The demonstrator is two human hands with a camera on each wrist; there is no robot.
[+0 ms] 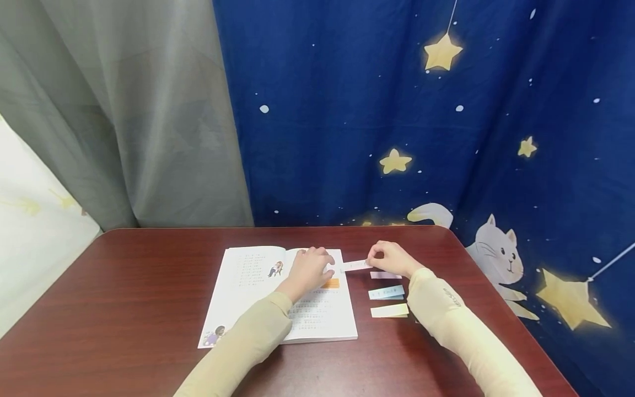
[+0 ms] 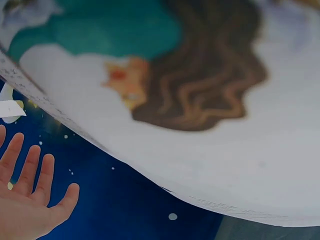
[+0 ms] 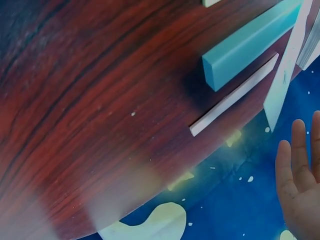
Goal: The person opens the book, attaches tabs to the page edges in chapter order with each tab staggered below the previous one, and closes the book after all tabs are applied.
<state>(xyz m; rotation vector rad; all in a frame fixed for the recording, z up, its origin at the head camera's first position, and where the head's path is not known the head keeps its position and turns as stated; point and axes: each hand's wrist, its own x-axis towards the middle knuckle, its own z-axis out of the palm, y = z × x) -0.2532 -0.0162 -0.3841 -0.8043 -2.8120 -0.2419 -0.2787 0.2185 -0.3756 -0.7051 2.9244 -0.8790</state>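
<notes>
An open book [image 1: 253, 322] with printed text and small pictures lies on the table. My left hand [image 1: 308, 270] rests on its right page, fingers spread, above an orange block [image 1: 331, 283] on that page. Thumb and forefinger of my right hand [image 1: 394, 259] pinch the right end of a white paper strip [image 1: 356, 266] with faint marks; its left end is at the book's right edge. The strip [image 3: 284, 75] stands out at an angle in the right wrist view. In the left wrist view, my left hand [image 2: 30, 200] is in the lower corner, beside the page.
Right of the book, a pinkish strip [image 1: 386, 275], a blue strip [image 1: 382, 293] and a yellow strip [image 1: 389, 311] lie in a column on the dark red-brown table [image 1: 124, 309]. A grey curtain [image 1: 168, 110] and a blue starry curtain [image 1: 337, 110] hang behind it.
</notes>
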